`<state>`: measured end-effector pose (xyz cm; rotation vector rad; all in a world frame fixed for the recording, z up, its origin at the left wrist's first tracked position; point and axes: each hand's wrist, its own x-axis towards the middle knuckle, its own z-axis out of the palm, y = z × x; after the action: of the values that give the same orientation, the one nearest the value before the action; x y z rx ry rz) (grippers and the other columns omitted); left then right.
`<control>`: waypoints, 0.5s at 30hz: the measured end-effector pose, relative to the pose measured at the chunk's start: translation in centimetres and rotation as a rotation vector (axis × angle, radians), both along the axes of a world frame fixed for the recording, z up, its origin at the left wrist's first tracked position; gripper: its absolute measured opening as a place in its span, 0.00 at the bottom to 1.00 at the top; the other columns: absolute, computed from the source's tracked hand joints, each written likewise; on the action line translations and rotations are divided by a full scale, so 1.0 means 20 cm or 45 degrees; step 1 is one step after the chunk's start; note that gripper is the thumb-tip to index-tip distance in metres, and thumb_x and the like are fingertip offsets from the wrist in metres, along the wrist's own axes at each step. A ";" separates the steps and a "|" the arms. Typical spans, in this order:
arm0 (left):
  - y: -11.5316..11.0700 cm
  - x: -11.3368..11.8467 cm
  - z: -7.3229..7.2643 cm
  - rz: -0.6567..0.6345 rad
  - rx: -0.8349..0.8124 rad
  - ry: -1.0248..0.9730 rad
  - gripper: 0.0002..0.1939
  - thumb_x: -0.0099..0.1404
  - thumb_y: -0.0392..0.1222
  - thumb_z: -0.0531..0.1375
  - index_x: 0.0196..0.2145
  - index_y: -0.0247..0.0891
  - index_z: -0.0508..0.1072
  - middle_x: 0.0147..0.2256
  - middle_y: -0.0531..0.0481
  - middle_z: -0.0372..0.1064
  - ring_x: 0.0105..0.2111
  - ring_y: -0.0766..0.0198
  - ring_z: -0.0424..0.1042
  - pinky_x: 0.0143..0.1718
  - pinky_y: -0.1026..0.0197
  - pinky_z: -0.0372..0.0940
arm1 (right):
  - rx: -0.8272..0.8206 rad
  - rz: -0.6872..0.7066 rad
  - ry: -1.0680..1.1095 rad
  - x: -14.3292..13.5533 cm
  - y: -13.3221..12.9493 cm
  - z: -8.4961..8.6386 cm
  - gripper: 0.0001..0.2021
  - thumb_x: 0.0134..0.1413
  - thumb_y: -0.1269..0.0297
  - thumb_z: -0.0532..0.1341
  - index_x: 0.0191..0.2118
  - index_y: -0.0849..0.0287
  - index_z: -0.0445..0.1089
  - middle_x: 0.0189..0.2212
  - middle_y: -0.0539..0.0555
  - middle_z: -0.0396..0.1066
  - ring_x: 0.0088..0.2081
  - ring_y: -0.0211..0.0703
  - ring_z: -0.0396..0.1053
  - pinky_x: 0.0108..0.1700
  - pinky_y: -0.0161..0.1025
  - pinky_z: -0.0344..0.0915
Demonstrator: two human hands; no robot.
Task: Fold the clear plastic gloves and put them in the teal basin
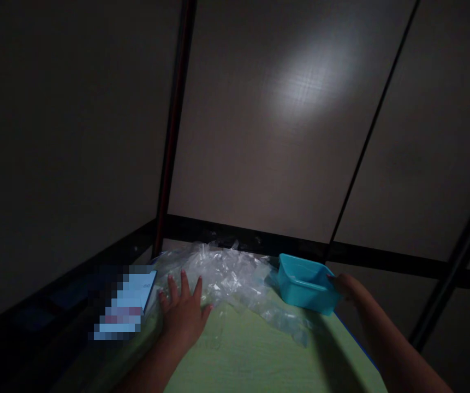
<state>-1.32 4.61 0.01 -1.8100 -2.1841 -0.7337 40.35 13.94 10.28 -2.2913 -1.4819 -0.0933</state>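
Pinching the rim of the teal basket (306,295) at two o'clock, the right hand (351,289) is narrowed, while the left hand (183,316), fingers wide, is at ten, by loose, crumpled clear plastic (230,275) at twelve.

A pale green counter (235,355) with a blue edge carries a crumpled heap of clear plastic (228,273) along its far side; a turquoise bin (310,297) sits at the far right, seemingly resting on the surface, though the light is dim.
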 end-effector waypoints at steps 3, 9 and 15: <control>0.02 -0.01 -0.04 -0.044 -0.211 -0.176 0.35 0.54 0.53 0.58 0.57 0.38 0.59 0.62 0.33 0.36 0.59 0.29 0.35 0.52 0.33 0.36 | -0.004 0.031 -0.095 -0.06 -0.08 -0.01 0.26 0.52 0.50 0.52 0.45 0.70 0.66 0.36 0.73 0.68 0.39 0.62 0.69 0.36 0.50 0.63; 0.03 0.01 -0.09 -0.655 -0.146 -0.649 0.36 0.51 0.52 0.60 0.54 0.30 0.64 0.60 0.32 0.46 0.60 0.43 0.41 0.58 0.47 0.40 | 0.424 0.709 -0.411 -0.62 -0.40 -0.11 0.24 0.55 0.53 0.49 0.54 0.63 0.59 0.49 0.65 0.61 0.51 0.55 0.59 0.51 0.49 0.56; 0.07 0.05 -0.07 -0.788 0.032 -0.787 0.25 0.57 0.44 0.56 0.52 0.34 0.64 0.56 0.42 0.57 0.57 0.58 0.55 0.57 0.58 0.50 | -0.200 1.358 -0.180 -1.15 -0.57 -0.28 0.35 0.41 0.47 0.61 0.57 0.55 0.57 0.55 0.62 0.57 0.55 0.57 0.55 0.51 0.49 0.57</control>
<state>-0.39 6.03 -1.34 -2.5296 -1.8565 -1.6197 17.38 2.64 4.69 -1.3245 -2.6323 0.1764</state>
